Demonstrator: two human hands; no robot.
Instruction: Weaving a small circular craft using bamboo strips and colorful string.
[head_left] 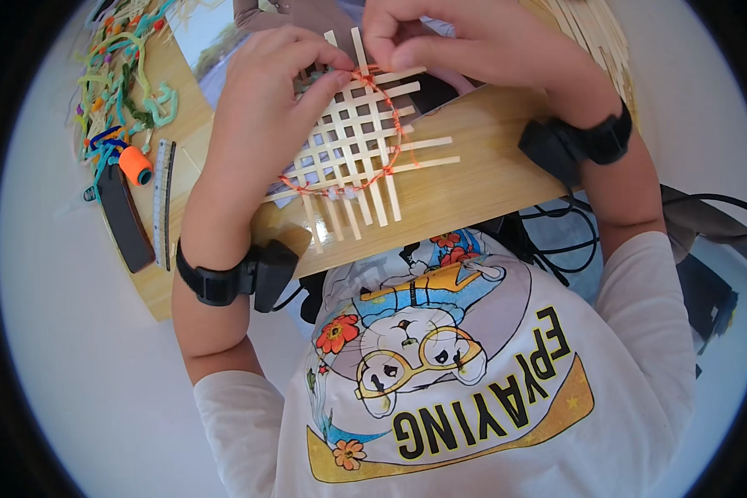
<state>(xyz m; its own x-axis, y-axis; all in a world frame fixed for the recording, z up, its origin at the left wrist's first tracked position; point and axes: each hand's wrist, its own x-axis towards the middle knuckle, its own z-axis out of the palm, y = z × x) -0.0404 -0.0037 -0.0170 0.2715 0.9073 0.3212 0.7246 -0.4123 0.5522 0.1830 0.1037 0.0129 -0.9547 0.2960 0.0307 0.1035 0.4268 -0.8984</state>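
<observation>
The left hand [270, 87] grips the upper edge of a woven lattice of pale wooden strips [346, 133] over the wooden table [490, 137]. The right hand [444, 41] has thumb and forefinger pinched together, apparently on the orange cord [398, 124] threaded around the lattice.

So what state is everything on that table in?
Woven lattice: open weave, strip ends sticking out
Orange cord: twisted, curving across the lattice
Orange spool: lying on its side
Ruler: lying flat
Dark slim object: lying flat
Coloured cords: tangled
Loose strips: unwoven, lying together
Printed sheet: partly covered
</observation>
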